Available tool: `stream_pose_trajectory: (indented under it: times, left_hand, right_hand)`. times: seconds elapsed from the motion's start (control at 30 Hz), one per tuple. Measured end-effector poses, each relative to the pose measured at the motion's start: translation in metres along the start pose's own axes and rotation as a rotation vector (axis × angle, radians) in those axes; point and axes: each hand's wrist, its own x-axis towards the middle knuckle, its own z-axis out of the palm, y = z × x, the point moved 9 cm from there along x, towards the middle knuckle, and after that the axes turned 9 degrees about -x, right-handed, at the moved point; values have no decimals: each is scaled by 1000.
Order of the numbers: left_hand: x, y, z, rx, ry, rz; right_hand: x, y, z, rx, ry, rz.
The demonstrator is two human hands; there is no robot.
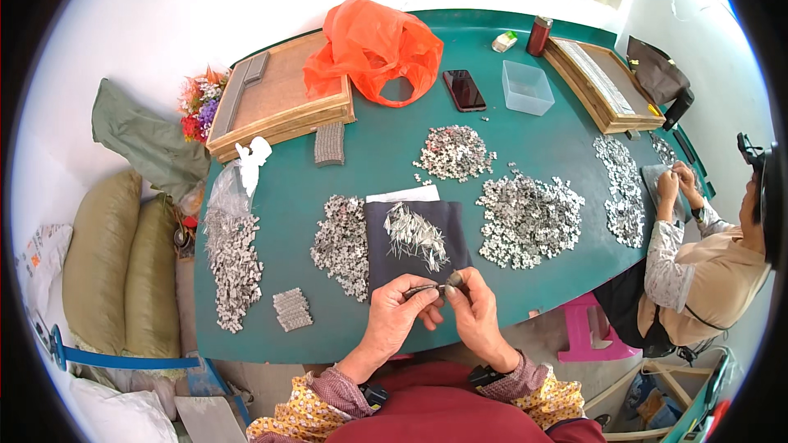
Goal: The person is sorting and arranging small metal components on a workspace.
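Note:
My two hands meet over the near edge of a dark cloth (382,258). Between the thumb and fingers of my left hand (392,316) is a thin dark piece (420,290). My right hand (476,316) pinches a small grey-brown piece (454,279), its tip close to the left fingertips. Fingers cover most of both pieces, so their exact kind is hidden. On the cloth just beyond lies a loose heap of thin silvery pins (414,236). Heaps of small grey interlocking metal pieces flank it, one on the left (341,246) and a larger one on the right (529,221).
A joined block of pieces (292,309) and another heap (234,271) lie left. Farther back are wooden trays (279,127), an orange plastic bag (373,45), a phone (465,90) and a clear box (527,88). A co-worker (706,254) handles pieces at the right.

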Motion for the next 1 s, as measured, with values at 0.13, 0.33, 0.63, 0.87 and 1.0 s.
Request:
stream_pose_trajectory:
  times: [0.13, 0.33, 0.63, 0.87, 1.0]
  left_hand:
    - [4, -11, -9, -125, 53, -119]
    - [4, -14, -19, -112, 57, -86]
    - [-2, -7, -16, -23, 68, -13]
    - [-6, -5, -10, 46, 75, 21]
    - [-7, -10, -5, 32, 62, -32]
  right_hand:
    - [3, -40, -13, -348, 92, -465]
    - [1, -35, 5, -328, -64, -508]
    - [0, 11, 18, 305, -112, 135]
    - [-5, 7, 9, 221, -79, 94]
    - [-4, 4, 4, 432, 12, 46]
